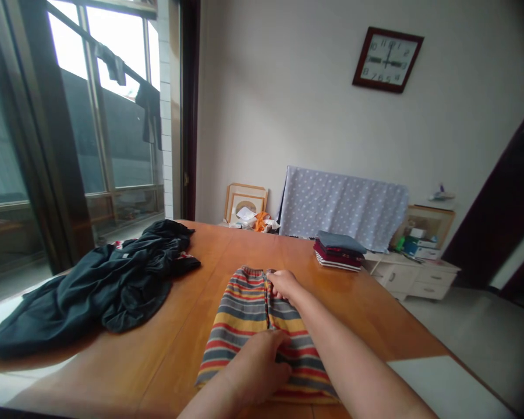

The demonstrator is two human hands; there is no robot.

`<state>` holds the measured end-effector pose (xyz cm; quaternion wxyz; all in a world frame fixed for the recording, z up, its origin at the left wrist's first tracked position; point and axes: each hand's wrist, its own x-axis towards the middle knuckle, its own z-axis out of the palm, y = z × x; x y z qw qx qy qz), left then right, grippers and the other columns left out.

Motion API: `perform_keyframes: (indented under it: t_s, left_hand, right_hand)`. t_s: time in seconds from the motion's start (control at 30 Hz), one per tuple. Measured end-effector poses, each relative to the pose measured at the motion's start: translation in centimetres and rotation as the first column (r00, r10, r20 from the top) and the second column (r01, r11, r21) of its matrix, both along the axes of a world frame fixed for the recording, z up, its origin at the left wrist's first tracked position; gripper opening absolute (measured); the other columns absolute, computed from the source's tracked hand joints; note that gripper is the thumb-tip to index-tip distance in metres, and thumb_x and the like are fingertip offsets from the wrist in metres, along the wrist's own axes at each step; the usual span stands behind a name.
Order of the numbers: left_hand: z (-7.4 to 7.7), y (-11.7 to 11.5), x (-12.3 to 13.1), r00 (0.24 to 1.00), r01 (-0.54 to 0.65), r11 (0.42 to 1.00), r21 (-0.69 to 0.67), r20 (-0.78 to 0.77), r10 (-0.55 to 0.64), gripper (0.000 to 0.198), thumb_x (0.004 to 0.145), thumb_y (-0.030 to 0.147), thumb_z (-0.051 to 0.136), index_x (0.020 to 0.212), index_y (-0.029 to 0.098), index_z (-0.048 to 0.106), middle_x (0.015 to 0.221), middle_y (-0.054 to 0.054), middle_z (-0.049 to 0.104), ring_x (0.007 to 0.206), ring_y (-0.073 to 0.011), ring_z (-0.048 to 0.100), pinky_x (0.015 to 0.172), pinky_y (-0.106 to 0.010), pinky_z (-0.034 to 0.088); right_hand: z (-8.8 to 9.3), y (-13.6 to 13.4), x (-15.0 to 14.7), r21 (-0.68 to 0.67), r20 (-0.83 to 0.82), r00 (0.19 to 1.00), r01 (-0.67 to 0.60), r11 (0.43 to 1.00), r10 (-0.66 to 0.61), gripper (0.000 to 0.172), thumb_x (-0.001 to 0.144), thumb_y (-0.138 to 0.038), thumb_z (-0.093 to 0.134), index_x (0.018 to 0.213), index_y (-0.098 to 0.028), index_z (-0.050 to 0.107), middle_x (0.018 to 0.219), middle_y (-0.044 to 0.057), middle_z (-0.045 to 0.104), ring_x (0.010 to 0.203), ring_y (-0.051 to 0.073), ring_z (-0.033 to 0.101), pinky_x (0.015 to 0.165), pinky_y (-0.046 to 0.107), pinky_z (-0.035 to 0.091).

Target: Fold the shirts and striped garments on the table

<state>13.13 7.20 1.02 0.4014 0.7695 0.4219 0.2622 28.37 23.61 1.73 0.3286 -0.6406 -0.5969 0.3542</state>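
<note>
Striped knit trousers (pixel 240 326) lying flat on a honey-toned wooden table (pixel 218 250), near the closer edge, waistband pointing away from the body. Soft, slightly ribbed fabric in horizontal bands of mustard, red and slate grey; a straight vertical seam or fold up the middle. Right hand (pixel 284 285) at the waistband, nearly closed, pinching the gathered edge. Left hand (pixel 255 369) lower on the stripes, palm down, fingers curved against the knit; whether any cloth caught in the fingers, hard to tell from this angle.

Well to the left, a black jacket (pixel 113 291) in loose, heaped folds, smooth with a faint sheen, spilling over the table edge. Ahead and to the right, a squared stack of folded clothes (pixel 338 251), grey-blue over maroon over thin stripes. Beyond the table, a white drawer unit (pixel 410 278) with rounded handles, a polka-dot cloth (pixel 343 206) draped over a flat rectangular shape, and wooden picture frames (pixel 247 201) leaning against the wall.
</note>
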Motion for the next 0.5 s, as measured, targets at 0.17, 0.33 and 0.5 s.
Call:
perform_keyframes:
  t_s: [0.17, 0.33, 0.5]
  left_hand:
    - [1.6, 0.2, -0.9, 0.98, -0.105, 0.975, 0.197, -0.144, 0.135, 0.029, 0.085, 0.043, 0.063, 0.106, 0.027, 0.076, 0.1, -0.008, 0.065, 0.087, -0.0271, 0.062, 0.079, -0.036, 0.045]
    - [1.9, 1.1, -1.1, 0.955, -0.125, 0.929, 0.348, -0.211, 0.207, 0.032, 0.091, 0.04, 0.056, 0.114, 0.026, 0.072, 0.112, -0.011, 0.064, 0.104, -0.03, 0.06, 0.09, -0.04, 0.044]
    - [0.5, 1.4, -1.2, 0.951, 0.047, 0.934, 0.354, -0.303, 0.067, 0.049, 0.082, 0.038, 0.066, 0.13, 0.029, 0.065, 0.148, -0.01, 0.053, 0.138, -0.0397, 0.039, 0.112, -0.055, 0.029]
  right_hand:
    - [0.3, -0.3, 2.1, 0.132, 0.146, 0.986, 0.061, 0.989, -0.08, 0.031, 0.093, -0.038, 0.05, 0.072, -0.019, 0.064, 0.061, 0.002, 0.065, 0.054, 0.013, 0.058, 0.051, 0.02, 0.037]
    - [0.6, -0.8, 2.8, 0.251, 0.323, 0.943, -0.005, 0.968, -0.079, 0.032, 0.095, -0.035, 0.048, 0.077, -0.02, 0.068, 0.088, 0.007, 0.074, 0.088, 0.02, 0.065, 0.073, 0.023, 0.043]
    - [-0.5, -1.2, 1.1, 0.21, 0.439, 0.894, -0.194, 0.958, 0.085, 0.034, 0.098, -0.038, 0.047, 0.117, -0.025, 0.071, 0.134, 0.008, 0.066, 0.127, 0.024, 0.055, 0.106, 0.031, 0.036]
